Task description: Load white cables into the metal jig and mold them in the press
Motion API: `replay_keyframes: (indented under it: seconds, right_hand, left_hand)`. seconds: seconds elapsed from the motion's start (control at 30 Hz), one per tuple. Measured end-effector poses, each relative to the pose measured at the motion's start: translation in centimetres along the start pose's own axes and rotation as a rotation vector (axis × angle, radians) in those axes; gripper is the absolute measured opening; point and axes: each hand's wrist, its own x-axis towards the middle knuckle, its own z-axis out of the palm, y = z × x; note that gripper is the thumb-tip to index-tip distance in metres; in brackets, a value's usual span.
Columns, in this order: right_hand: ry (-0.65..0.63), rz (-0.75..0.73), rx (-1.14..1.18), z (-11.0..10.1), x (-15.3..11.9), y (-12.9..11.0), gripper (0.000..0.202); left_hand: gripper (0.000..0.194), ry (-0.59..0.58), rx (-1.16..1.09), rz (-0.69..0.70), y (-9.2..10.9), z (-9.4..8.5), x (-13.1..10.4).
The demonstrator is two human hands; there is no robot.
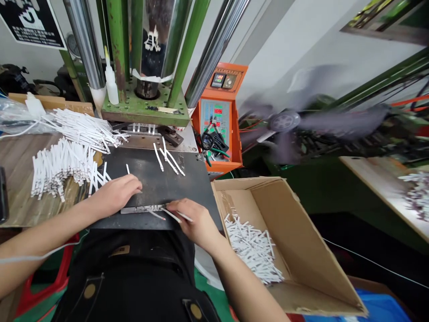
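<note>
A narrow metal bar [139,209] with small slots lies along the near edge of the dark work plate [140,161]. My right hand [194,219] is closed at the bar's right end, with white strips [172,215] emerging by its fingers. Another thin strip [156,215] juts from the bar toward me. Above the plate, left of the bar's middle, my left hand [119,192] has its fingers curled together; whatever they hold is hidden. Just behind it a short white strip [128,169] shows. Several loose strips [170,161] lie farther back on the plate.
Piles of white strips [63,165] cover the wooden table at left. A green press [144,109] with steel columns stands behind the plate. To the right are an orange control box [236,129], a cardboard box [301,250] holding strips, and a blurred fan [284,120].
</note>
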Motion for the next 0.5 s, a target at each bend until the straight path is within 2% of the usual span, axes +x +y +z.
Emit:
replay_keyframes:
  seconds: [0.07,0.17,0.27,0.3,0.33,0.4,0.5]
  right_hand:
    - [-0.031,-0.019,0.004,0.0,0.1,-0.2,0.022]
    - [-0.08,0.013,0.032,0.2,0.6,0.0,0.017]
    - [-0.103,-0.005,0.013,0.5,1.1,0.6,0.015]
    - [-0.111,-0.014,0.008,0.6,1.2,0.8,0.016]
    - [-0.123,-0.009,0.006,0.6,1.2,1.0,0.016]
    - [-0.151,0.04,-0.01,0.4,0.8,1.4,0.017]
    - [-0.095,0.15,-0.09,0.1,-0.4,2.1,0.023]
  left_hand:
    - [0.022,0.062,-0.153,-0.087,0.6,-0.4,-1.1]
    - [0.022,0.144,-0.384,-0.311,0.5,-0.4,-2.2]
    - [0.045,0.391,-0.684,-0.545,0.2,0.3,-2.3]
    - [0.049,0.438,-0.765,-0.589,0.2,0.5,-2.2]
    - [0.047,0.433,-0.821,-0.613,0.4,0.7,-2.1]
    - [0.03,0.294,-0.852,-0.592,1.1,1.0,-2.0]
    - [0.013,0.083,-0.688,-0.46,2.6,1.0,-2.0]
